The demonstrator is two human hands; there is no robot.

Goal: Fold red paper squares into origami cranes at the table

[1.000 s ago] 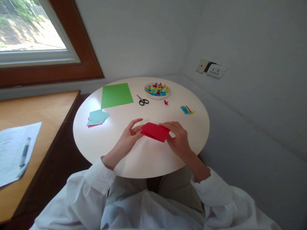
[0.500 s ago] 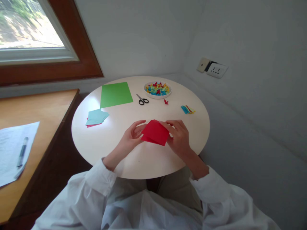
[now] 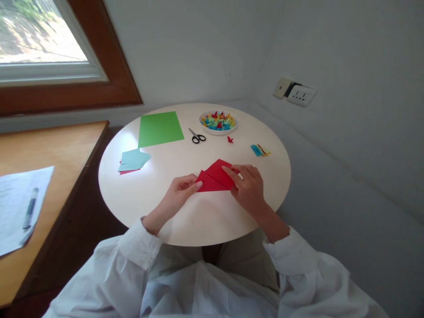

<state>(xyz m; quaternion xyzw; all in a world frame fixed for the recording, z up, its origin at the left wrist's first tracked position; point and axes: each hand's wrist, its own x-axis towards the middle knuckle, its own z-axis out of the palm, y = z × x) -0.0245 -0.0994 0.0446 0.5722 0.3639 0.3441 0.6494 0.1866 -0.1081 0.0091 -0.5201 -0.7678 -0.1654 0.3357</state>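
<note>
A folded sheet of red paper (image 3: 213, 180) is held between my two hands above the near half of the round white table. My left hand (image 3: 181, 191) pinches its left corner, the thumb lying on top. On the right side, my right hand (image 3: 247, 185) grips the paper, with the index finger stretched over its upper face. Two overlapping layers show, with a slanted edge running between them. Beyond the paper lies a small red folded paper bird (image 3: 230, 139).
On the round table (image 3: 139, 203) are a green sheet (image 3: 160, 129), pale blue paper pieces (image 3: 133, 160) over red ones, black-handled scissors (image 3: 198, 137), a white dish (image 3: 202, 127) of colourful folded paper, and coloured strips (image 3: 260, 150). A wooden desk (image 3: 79, 141) with papers and a pen stands left.
The red paper has been turned and bent, so a second layer and slanted edge now show. My left thumb has come onto its left corner; my right hand keeps hold.
</note>
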